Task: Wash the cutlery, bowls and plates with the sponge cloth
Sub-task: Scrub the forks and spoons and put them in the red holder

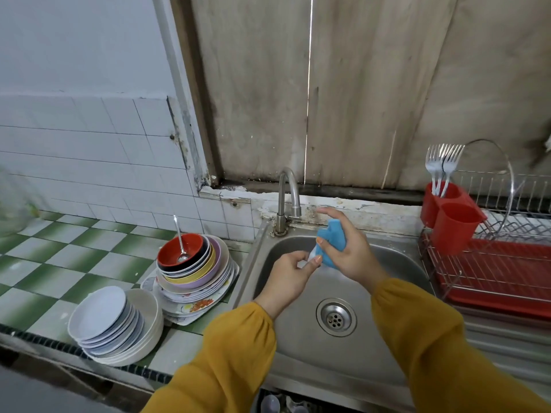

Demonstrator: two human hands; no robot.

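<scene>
Fingers (332, 213) of right hand (348, 251) grip sponge cloth (332, 242); left hand (290, 275) pinches white cutlery (310, 255).

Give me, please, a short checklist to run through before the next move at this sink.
1. The sponge cloth is gripped in the right hand: ok.
2. The white piece is pinched by the left hand over the sink: ok; what it is, cannot tell.
3. Water runs from the tap: not ok, no stream shows.
4. The drain is uncovered: ok.
5. Room in the red cutlery holder beside the forks: ok.
</scene>
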